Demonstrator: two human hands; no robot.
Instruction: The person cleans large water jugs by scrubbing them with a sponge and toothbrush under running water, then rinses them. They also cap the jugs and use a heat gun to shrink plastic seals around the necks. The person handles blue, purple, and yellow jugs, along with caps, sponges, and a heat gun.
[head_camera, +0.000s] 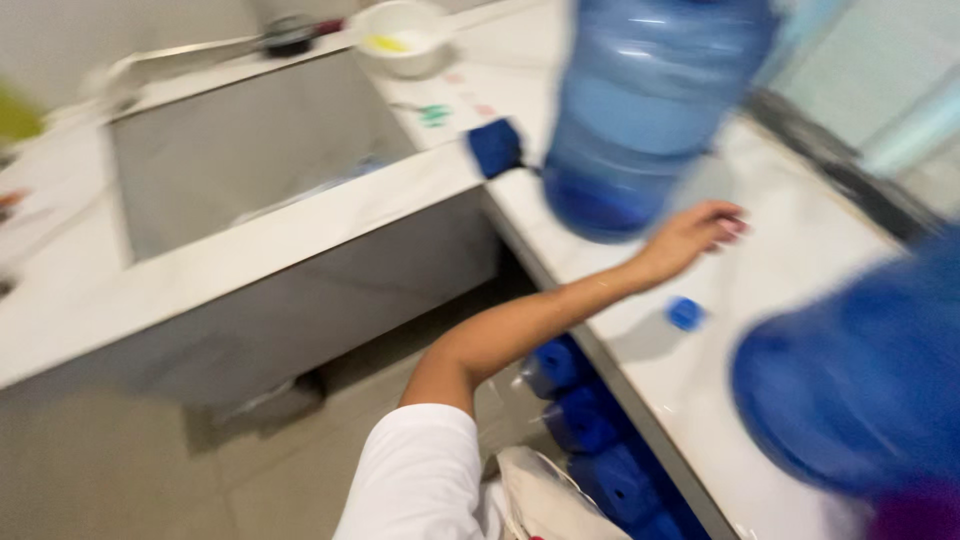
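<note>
My left hand (690, 238) rests open, holding nothing, beside the big blue water jug (640, 110); a careless nudge risks toppling it off the white counter (800, 250).

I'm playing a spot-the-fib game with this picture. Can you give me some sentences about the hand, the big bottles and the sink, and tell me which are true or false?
1. A hand reaches across the white counter. True.
2. The big water bottle beside the hand is red. False: it is blue.
3. A small blue cap lies on the counter. True.
4. The hand is holding the cap. False: the cap lies apart from it.
5. The bowl behind the sink is black. False: it is white.
</note>
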